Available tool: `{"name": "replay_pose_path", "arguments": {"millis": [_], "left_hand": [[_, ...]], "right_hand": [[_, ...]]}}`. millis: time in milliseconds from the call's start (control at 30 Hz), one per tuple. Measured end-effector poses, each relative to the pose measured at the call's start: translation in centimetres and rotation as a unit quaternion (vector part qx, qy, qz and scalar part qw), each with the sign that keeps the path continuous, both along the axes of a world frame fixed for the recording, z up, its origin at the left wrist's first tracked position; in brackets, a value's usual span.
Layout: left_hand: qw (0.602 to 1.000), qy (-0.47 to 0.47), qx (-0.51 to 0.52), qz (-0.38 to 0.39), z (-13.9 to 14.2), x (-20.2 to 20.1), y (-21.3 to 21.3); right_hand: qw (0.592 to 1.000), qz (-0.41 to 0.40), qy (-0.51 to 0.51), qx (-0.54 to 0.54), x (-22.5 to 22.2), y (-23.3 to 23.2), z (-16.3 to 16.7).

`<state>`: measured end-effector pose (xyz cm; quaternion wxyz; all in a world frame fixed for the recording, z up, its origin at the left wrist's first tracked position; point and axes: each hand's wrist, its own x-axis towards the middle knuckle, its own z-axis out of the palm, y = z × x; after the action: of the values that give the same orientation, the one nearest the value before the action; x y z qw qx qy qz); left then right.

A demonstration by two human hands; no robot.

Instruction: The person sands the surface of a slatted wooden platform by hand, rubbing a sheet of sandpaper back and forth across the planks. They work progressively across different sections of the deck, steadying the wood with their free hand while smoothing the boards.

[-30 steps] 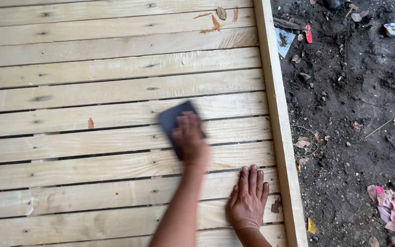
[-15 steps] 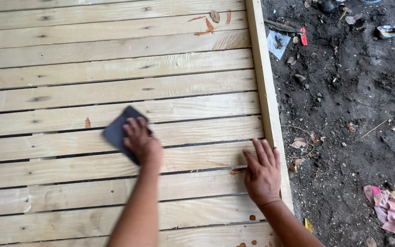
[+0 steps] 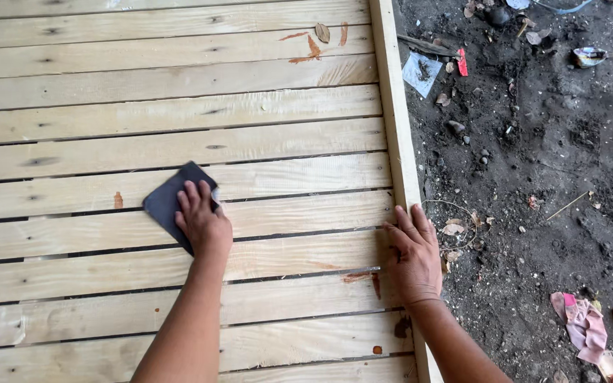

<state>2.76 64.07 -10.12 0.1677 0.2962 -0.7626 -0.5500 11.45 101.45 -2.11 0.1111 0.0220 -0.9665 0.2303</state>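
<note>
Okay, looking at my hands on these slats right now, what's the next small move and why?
Probably slide the left hand and the dark sanding sheet under it rightward along that slat, toward the edge rail. The sheet lies flat mid-slat, with bare wood beyond it, and the right hand is planted flat by the rail.

— What can't you make out here?
— The left hand [image 3: 203, 223] covers the near part of the dark sanding sheet [image 3: 168, 200], so its full shape is hidden.
— And the slatted wooden platform [image 3: 179, 135]?
— Cut off at the top, left and bottom edges. Both forearms leave at the bottom too.
— The litter on the ground?
— The pink scrap [image 3: 582, 325] is too small to identify.
</note>
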Motion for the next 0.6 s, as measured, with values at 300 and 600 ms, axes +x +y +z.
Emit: {"name": "replay_pose_path", "arguments": {"millis": [300,600], "left_hand": [[0.812,-0.128,-0.335,-0.461,1.1,-2.1,26.7],[0.820,-0.058,-0.555,-0.128,3.9,0.9,7.0]], "right_hand": [[0.999,0.001,-0.038,0.000,-0.2,0.2,0.4],[0.997,-0.024,-0.059,-0.053,-0.4,0.5,0.8]]}}
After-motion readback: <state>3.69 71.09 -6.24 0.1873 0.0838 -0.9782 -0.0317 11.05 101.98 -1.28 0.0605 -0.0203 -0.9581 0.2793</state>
